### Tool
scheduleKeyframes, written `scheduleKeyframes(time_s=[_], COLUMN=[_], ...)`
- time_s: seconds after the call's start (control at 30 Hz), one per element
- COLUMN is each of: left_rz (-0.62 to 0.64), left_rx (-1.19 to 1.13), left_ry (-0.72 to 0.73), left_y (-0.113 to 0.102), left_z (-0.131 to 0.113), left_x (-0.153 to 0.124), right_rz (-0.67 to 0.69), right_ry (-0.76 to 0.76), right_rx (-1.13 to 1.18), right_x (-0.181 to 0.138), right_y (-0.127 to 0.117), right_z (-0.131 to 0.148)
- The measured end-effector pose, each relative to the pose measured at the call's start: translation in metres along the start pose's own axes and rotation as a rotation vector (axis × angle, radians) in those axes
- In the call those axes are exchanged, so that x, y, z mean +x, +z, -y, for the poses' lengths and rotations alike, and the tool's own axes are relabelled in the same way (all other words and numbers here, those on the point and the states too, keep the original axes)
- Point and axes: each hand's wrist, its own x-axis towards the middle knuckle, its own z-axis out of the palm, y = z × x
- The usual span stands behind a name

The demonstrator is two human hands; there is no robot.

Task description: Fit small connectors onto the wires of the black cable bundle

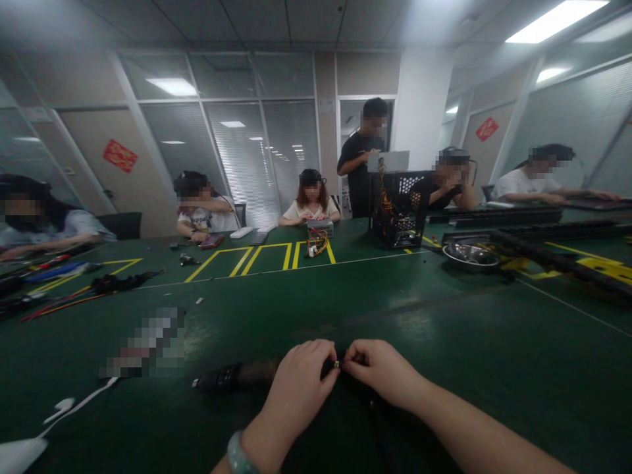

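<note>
Two bare hands meet low in the view, above a green workbench mat [498, 375]. The left hand [296, 392] and right hand [380, 370] pinch together, their fingertips [347, 364] clamped on a tiny brass terminal [336, 363] at a black cable [222, 378]. A loose pinch could let so small a part slip — and vanish against the dark mat.
</note>
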Motion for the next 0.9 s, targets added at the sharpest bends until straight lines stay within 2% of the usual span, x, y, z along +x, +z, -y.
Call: scheduleKeyframes(time_s=[0.27, 0.9], left_rz=[0.026, 0.001], left_rx=[0.018, -0.032], left_ry=[0.008, -0.018], left_y=[-0.0028, 0.0018], left_z=[-0.0026, 0.0007], left_x=[0.0006, 0.0001], right_rz=[0.003, 0.002], right_ry=[0.027, 0.026], right_rx=[0.024, 0.036], right_x=[0.0007, -0.0009], right_y=[0.0008, -0.0017], right_z=[0.0012, 0.0026])
